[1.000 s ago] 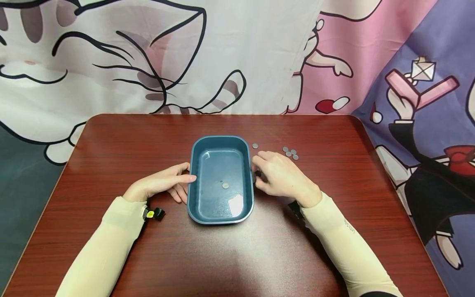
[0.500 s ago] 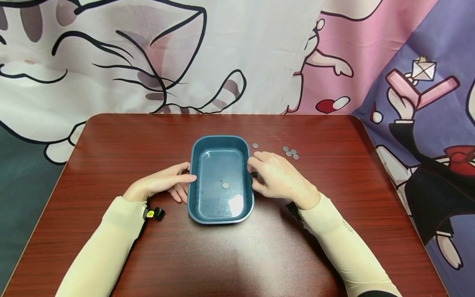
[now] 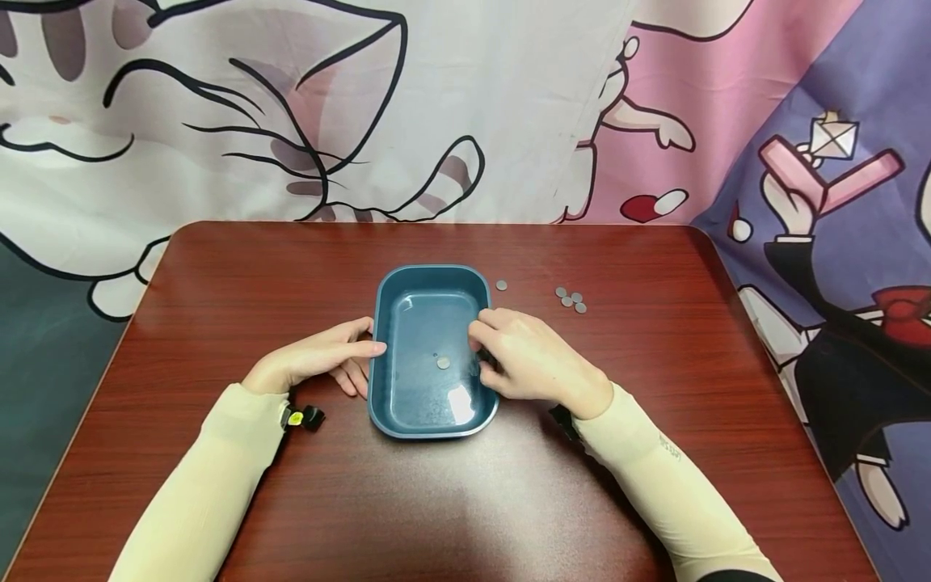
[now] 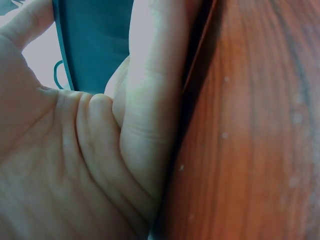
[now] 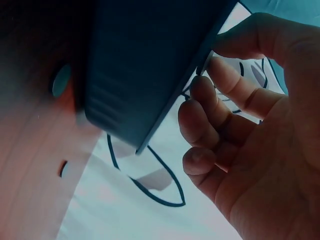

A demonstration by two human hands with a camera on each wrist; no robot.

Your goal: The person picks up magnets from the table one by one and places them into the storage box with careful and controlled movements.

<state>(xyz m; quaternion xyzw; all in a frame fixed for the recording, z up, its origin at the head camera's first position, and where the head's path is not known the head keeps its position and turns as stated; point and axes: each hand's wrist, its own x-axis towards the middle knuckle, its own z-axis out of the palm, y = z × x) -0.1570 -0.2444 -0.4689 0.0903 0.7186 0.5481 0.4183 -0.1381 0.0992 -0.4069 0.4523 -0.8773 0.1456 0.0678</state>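
Note:
A blue rectangular plastic tub (image 3: 432, 432) stands on the table with one small silver coin (image 3: 443, 364) on its floor. My left hand (image 3: 320, 356) rests against its left side, thumb tip over the rim and fingers stretched along the outer wall. In the left wrist view those fingers (image 4: 155, 100) lie straight, low beside the tabletop. Over the right rim is my right hand (image 3: 527, 356); its thumb and forefinger pinch a thin coin (image 5: 204, 64), seen edge-on at the rim in the right wrist view. The other right fingers curl loosely.
One coin (image 3: 502, 285) lies just off the tub's far right corner. Several more coins (image 3: 567, 301) sit in a cluster farther right. In the right wrist view another coin (image 5: 61, 80) lies beside the tub wall. A cartoon-printed cloth (image 3: 509, 105) hangs behind the table (image 3: 640, 259).
My right hand has moved left and a little nearer, from beside the tub to over its right rim. The left hand and the tub stay as they were.

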